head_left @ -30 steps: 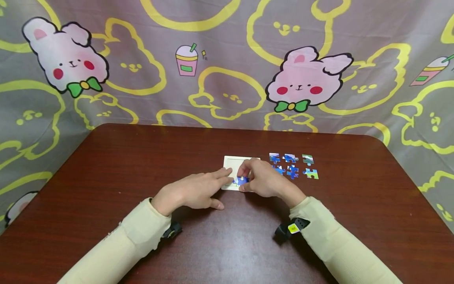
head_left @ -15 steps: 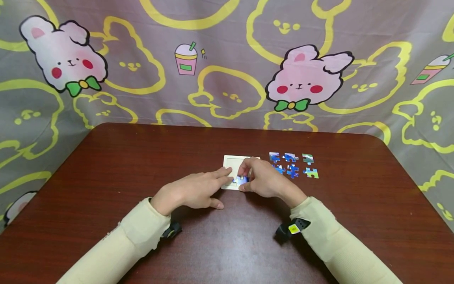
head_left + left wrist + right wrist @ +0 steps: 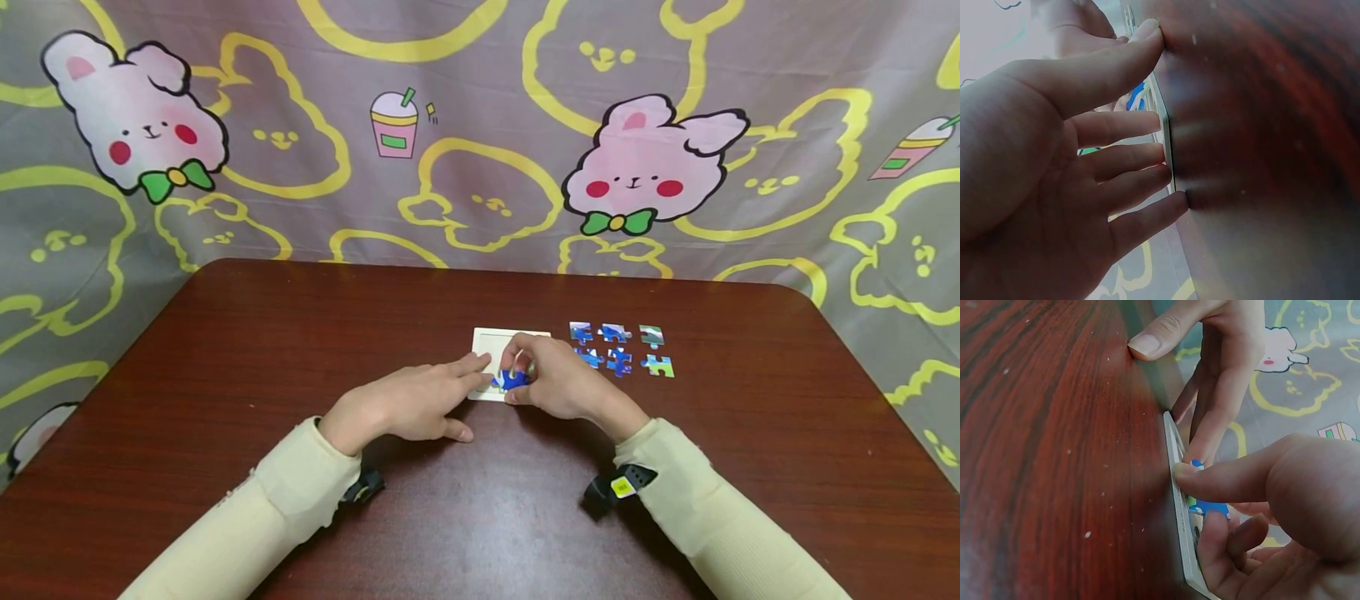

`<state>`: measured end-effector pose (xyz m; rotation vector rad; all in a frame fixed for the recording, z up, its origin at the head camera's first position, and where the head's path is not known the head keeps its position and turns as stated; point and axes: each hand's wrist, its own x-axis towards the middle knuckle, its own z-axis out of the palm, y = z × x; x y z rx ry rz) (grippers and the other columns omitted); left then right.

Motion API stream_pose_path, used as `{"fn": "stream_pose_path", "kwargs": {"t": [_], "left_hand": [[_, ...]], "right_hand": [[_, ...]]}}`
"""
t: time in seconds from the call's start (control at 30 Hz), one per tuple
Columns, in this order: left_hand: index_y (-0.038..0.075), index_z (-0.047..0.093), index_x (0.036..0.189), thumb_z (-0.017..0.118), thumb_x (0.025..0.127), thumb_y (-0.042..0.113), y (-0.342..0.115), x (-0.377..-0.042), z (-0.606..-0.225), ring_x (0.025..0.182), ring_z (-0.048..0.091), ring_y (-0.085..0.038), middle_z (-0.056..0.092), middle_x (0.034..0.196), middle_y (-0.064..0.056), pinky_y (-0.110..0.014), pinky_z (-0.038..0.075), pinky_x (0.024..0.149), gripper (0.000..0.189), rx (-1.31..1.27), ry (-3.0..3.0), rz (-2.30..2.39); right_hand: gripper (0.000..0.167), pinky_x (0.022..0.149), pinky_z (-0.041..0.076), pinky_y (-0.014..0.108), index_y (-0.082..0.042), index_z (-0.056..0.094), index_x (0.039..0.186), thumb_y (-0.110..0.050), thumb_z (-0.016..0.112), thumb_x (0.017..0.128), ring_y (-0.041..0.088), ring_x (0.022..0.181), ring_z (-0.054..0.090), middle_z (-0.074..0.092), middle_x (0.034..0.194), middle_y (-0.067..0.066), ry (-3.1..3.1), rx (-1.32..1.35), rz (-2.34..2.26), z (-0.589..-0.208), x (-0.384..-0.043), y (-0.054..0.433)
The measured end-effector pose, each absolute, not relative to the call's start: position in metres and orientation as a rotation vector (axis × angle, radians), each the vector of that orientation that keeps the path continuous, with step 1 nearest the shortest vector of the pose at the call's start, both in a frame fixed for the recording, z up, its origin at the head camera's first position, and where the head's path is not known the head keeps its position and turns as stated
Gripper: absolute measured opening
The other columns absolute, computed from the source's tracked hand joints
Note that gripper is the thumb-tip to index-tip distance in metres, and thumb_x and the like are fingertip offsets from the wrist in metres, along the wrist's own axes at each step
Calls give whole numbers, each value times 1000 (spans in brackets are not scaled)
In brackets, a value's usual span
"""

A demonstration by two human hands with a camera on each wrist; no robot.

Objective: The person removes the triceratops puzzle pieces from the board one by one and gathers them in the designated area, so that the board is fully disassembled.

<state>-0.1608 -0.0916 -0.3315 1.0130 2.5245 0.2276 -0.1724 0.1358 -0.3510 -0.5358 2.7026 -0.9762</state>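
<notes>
A shallow cream puzzle tray (image 3: 491, 343) lies on the table, its near right part hidden by my right hand (image 3: 558, 379). That hand pinches a blue jigsaw piece (image 3: 513, 381) over the tray's near side. In the right wrist view the blue jigsaw piece (image 3: 1213, 507) stands tilted up from the tray, and the thumb touches the tray rim (image 3: 1180, 519). My left hand (image 3: 412, 404) rests at the tray's left side with fingers stretched out. Its fingertips touch the tray edge, while the thumb lies on the table, as the left wrist view shows.
Several loose jigsaw pieces (image 3: 618, 362) with blue and green print lie in two rows right of the tray. The dark red-brown table (image 3: 300, 325) runs back to a patterned cloth (image 3: 480, 192) hanging behind it. Black wrist cameras (image 3: 600, 493) hang under both sleeves.
The blue jigsaw piece in my right hand has changed its tilt: it looked pale and shiny half a second ago and looks deep blue now. Both hands stay nearly in place.
</notes>
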Motion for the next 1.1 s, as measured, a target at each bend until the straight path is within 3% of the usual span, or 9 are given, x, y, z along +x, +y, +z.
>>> {"fn": "stream_pose_path", "kwargs": {"t": [0.43,0.77,1.1], "left_hand": [[13,43,163,76,100,36,-92,-160,-330,155,45,-34,20,179,-8,-54,43,121,75,1008,2523,226],[13,43,164,75,100,36,-91,-161,-330,157,41,-33,19,180,-7,-54,42,123,75,995,2519,222],[14,42,164,75,100,36,-91,-161,-331,158,40,-33,19,179,-6,-54,41,123,76,987,2520,223]], "right_hand": [[30,67,43,32,-19,68,104,-12,90,85,15,64,52,61,79,3,2700,-589,-1039,-353,-171,139],[31,67,48,31,-15,75,110,-16,91,84,13,67,57,65,88,4,2704,-605,-1034,-355,-172,143],[31,77,50,33,-15,76,110,-13,92,83,13,76,59,65,94,5,2740,-660,-1029,-357,-169,145]]}}
